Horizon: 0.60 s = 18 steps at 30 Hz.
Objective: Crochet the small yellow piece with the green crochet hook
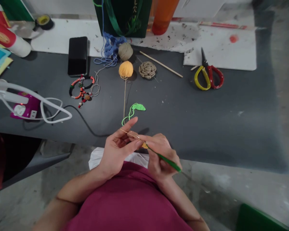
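My right hand (160, 157) is closed round a green-handled crochet hook (170, 163), whose metal tip points up-left to a small orange stitch at my left fingers. My left hand (118, 147) pinches the thin orange yarn strand (124, 96), index finger stretched forward. The strand runs up the grey table to an orange yarn ball (125, 69). A green crocheted leaf (135, 109) with its tail lies just beyond my left fingertips. Both hands hover over the table's near edge.
Behind the orange ball sit a beige yarn ball (125, 51), blue yarn (110, 48), a beige crocheted flower (147, 69) and a wooden stick (161, 64). Scissors (208, 75) lie right. A phone (78, 55), bead bracelets (82, 88), white cables and a pink charger (26, 107) lie left.
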Each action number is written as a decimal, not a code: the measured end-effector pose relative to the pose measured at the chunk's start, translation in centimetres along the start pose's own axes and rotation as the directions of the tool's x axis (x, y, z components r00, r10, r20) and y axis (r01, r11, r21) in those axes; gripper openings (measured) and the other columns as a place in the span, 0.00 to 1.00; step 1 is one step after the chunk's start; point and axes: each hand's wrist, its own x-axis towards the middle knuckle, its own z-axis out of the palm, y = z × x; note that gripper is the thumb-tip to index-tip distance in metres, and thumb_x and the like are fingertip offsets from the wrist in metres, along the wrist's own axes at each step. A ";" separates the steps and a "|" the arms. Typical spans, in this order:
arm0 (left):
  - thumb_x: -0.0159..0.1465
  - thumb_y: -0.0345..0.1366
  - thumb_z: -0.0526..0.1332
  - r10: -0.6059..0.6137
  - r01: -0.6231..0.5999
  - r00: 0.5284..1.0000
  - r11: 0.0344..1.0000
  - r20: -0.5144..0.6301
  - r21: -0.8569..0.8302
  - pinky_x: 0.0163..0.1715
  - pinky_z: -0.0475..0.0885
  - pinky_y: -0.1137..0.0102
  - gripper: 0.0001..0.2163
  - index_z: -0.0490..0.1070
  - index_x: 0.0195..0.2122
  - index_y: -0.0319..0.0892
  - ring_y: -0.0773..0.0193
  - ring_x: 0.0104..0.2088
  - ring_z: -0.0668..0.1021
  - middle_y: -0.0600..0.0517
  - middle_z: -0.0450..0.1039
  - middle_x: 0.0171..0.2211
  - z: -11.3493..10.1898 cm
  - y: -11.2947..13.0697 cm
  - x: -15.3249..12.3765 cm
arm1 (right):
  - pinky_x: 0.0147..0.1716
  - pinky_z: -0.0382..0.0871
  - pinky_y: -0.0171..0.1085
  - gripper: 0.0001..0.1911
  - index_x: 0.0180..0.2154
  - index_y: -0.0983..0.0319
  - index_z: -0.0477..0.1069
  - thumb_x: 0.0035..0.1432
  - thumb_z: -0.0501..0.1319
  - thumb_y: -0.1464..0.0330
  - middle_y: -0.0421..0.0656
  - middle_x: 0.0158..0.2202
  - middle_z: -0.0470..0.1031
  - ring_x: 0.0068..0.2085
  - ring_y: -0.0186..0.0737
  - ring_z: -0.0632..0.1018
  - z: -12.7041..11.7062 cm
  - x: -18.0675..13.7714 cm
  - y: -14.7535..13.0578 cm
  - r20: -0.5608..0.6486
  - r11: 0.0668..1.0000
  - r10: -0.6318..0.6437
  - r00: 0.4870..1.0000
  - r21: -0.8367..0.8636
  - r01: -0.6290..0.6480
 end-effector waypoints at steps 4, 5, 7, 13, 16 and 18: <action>0.54 0.33 0.77 -0.042 0.043 0.999 0.998 0.023 -0.044 0.39 0.77 0.73 0.22 0.82 0.51 0.52 0.70 0.31 0.77 0.56 0.78 0.29 0.0 0.2 0.2 | 0.28 0.75 0.41 0.21 0.53 0.48 0.76 0.63 0.65 0.75 0.39 0.46 0.87 0.33 0.38 0.86 0.5 0.0 0.3 -0.055 0.997 -0.063 0.996 -0.049 0.060; 0.54 0.33 0.77 -0.057 0.059 0.998 0.997 0.036 -0.045 0.39 0.77 0.73 0.22 0.82 0.51 0.51 0.71 0.31 0.77 0.57 0.78 0.29 0.0 0.2 0.3 | 0.29 0.76 0.41 0.19 0.52 0.48 0.77 0.64 0.65 0.74 0.38 0.46 0.87 0.34 0.38 0.86 0.6 0.0 0.4 -0.073 1.000 -0.029 0.997 -0.008 0.028; 0.54 0.33 0.77 -0.094 0.096 0.993 0.995 0.073 -0.028 0.38 0.77 0.72 0.24 0.81 0.53 0.50 0.70 0.30 0.77 0.57 0.77 0.29 -0.2 0.2 0.3 | 0.31 0.76 0.42 0.14 0.49 0.48 0.78 0.66 0.64 0.71 0.38 0.42 0.87 0.35 0.39 0.86 0.6 0.0 0.6 -0.073 0.991 0.078 0.994 0.119 -0.069; 0.53 0.32 0.77 0.007 -0.008 1.000 0.998 0.013 0.054 0.38 0.76 0.73 0.28 0.78 0.56 0.49 0.71 0.30 0.77 0.58 0.77 0.28 -0.4 -0.3 0.2 | 0.34 0.78 0.42 0.14 0.49 0.53 0.78 0.64 0.64 0.74 0.41 0.41 0.86 0.37 0.40 0.85 0.2 0.3 0.3 -0.019 0.999 0.015 1.000 -0.030 -0.015; 0.53 0.32 0.77 -0.051 0.051 0.999 0.998 0.005 -0.021 0.36 0.75 0.74 0.26 0.79 0.54 0.48 0.72 0.28 0.76 0.59 0.76 0.25 -0.2 -0.3 0.2 | 0.32 0.77 0.40 0.16 0.47 0.52 0.79 0.62 0.65 0.77 0.41 0.42 0.86 0.36 0.38 0.84 0.5 0.0 0.2 -0.080 0.990 -0.049 0.996 -0.135 0.038; 0.52 0.32 0.78 -0.127 0.129 0.991 0.990 0.029 -0.065 0.36 0.75 0.74 0.26 0.80 0.53 0.46 0.72 0.26 0.76 0.59 0.75 0.23 -0.1 -0.1 0.4 | 0.33 0.78 0.40 0.14 0.47 0.51 0.79 0.64 0.64 0.75 0.39 0.40 0.86 0.35 0.37 0.84 0.9 -0.4 0.3 -0.118 0.997 0.075 0.990 -0.014 -0.077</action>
